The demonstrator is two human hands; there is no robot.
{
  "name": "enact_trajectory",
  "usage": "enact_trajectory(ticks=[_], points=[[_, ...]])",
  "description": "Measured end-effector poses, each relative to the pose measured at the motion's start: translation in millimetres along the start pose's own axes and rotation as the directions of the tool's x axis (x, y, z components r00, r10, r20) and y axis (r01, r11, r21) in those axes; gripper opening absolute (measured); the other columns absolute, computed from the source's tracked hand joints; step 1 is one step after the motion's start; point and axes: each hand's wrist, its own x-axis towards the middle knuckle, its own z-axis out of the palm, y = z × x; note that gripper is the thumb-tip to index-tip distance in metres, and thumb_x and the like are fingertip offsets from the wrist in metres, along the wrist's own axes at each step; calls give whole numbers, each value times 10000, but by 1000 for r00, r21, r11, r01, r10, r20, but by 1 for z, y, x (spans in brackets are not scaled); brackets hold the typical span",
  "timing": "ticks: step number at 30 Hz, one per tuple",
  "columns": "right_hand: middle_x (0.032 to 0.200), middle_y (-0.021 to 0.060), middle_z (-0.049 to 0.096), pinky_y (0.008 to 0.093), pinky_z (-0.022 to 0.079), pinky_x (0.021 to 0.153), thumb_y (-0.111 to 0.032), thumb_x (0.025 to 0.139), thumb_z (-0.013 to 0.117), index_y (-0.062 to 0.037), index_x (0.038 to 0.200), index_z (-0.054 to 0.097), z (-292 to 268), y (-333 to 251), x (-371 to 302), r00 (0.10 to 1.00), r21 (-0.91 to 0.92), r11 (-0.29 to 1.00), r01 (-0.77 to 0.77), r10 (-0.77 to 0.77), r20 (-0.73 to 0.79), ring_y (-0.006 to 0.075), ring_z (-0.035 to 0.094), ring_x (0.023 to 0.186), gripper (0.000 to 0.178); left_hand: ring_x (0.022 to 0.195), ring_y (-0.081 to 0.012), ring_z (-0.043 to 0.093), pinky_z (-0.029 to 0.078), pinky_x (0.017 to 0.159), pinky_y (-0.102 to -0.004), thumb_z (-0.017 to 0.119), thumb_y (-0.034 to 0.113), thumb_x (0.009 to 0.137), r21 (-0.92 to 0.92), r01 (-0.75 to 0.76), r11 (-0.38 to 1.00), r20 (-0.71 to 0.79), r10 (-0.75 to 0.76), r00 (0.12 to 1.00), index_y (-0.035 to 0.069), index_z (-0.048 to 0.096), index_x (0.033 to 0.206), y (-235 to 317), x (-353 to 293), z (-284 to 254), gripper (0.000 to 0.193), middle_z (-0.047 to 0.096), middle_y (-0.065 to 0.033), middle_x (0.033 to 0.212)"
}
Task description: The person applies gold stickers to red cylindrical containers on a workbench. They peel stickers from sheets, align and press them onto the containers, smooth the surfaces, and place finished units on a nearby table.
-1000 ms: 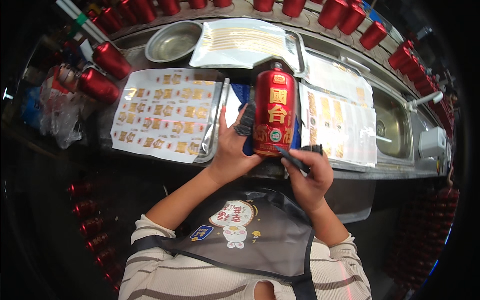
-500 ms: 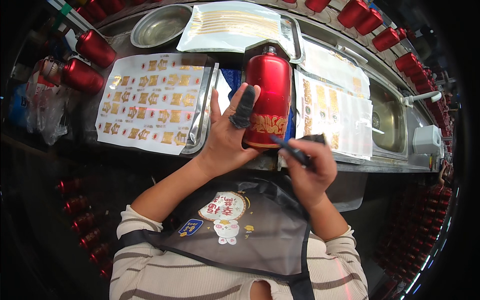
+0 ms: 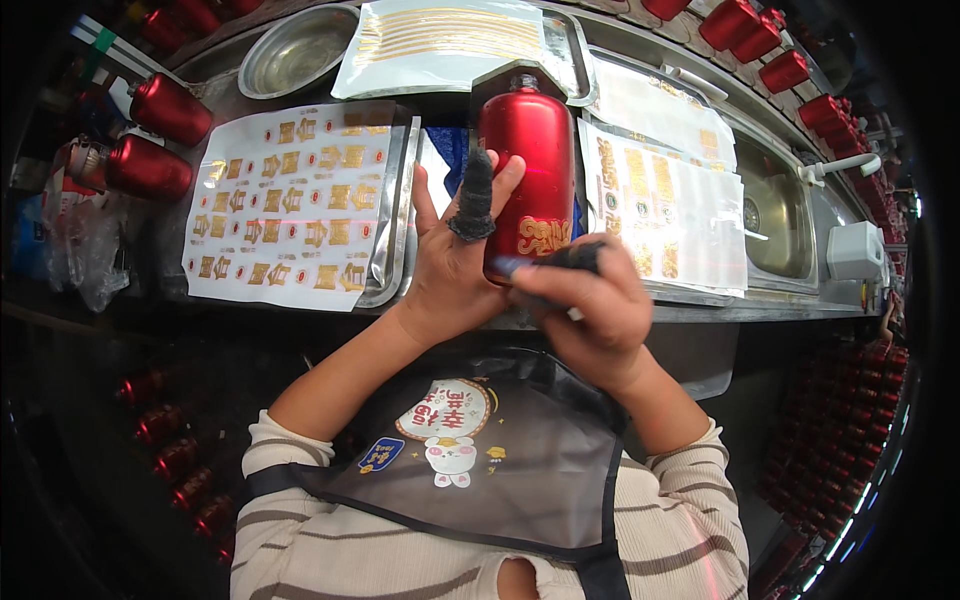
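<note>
A glossy red bottle (image 3: 530, 160) lies with its neck pointing away from me. Gold decoration (image 3: 545, 236) runs round its lower part, partly covered by my right hand. My left hand (image 3: 455, 255) holds the bottle from the left and at the base, fingers along its side. One finger of it wears a black wrap (image 3: 472, 200). My right hand (image 3: 600, 310) is closed on a small dark tool with a bluish tip (image 3: 512, 266), pressed to the bottle near its base. Motion blur hides what kind of tool it is.
Left of the bottle, a sheet of gold decals (image 3: 290, 215) rests on a metal tray (image 3: 402, 240). More decal sheets (image 3: 665, 205) lie to the right, beside a sink (image 3: 775, 235). A metal bowl (image 3: 295, 55) and a sheet of gold strips (image 3: 440, 45) stand behind. Red bottles (image 3: 150, 165) surround the bench.
My right hand has moved left, across the bottle's lower end. A different part of the gold decoration shows on the bottle. My left hand still holds it.
</note>
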Motion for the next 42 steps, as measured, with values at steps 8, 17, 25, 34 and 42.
enact_trajectory(ticks=[8, 17, 25, 34, 42], points=[[878, 69, 649, 369, 493, 702, 37, 632, 798, -87, 959, 745, -14, 17, -11, 979, -67, 989, -128, 115, -171, 271, 580, 775, 353, 1495, -284, 287, -55, 1150, -645, 789, 429, 795, -17, -18, 1000, 69, 19, 997, 57, 315, 1523, 14, 5, -7, 945, 368, -116, 1581], [918, 31, 656, 222, 468, 726, -58, 912, 637, 18, 1004, 647, -23, 32, -35, 527, 776, 306, -552, 849, 40, 81, 585, 794, 120, 1412, -296, 438, 4, 1182, -615, 876, 384, 697, -184, 159, 970, 111, -140, 984, 57, 416, 1492, -4, -23, -11, 975, 409, -167, 1554], [842, 96, 703, 300, 449, 538, -18, 805, 736, -40, 1019, 710, 5, -1, -37, 912, 82, 917, -392, 398, -96, 188, 580, 559, 216, 1445, -399, 359, 77, 1158, -658, 843, 263, 698, -80, 105, 991, 62, -100, 993, 182, 709, 1244, 6, -21, -14, 568, 334, -239, 1578], [666, 68, 611, 341, 412, 490, -5, 770, 737, -51, 1049, 700, 8, -4, -34, 985, -125, 979, -163, 169, 35, 220, 530, 493, 286, 1445, -483, 302, 83, 1138, -688, 805, 269, 760, 35, 121, 992, 20, -121, 992, 181, 730, 1185, 15, -39, -13, 440, 288, -316, 1565], [622, 48, 564, 341, 392, 479, -8, 773, 743, -54, 1090, 691, 5, -9, -28, 975, -201, 979, -20, 64, 214, 218, 507, 478, 324, 1446, -472, 309, 87, 1136, -689, 780, 255, 797, -6, 247, 969, -2, -247, 969, 52, 709, 1167, 31, -58, -7, 428, 284, -334, 1556]])
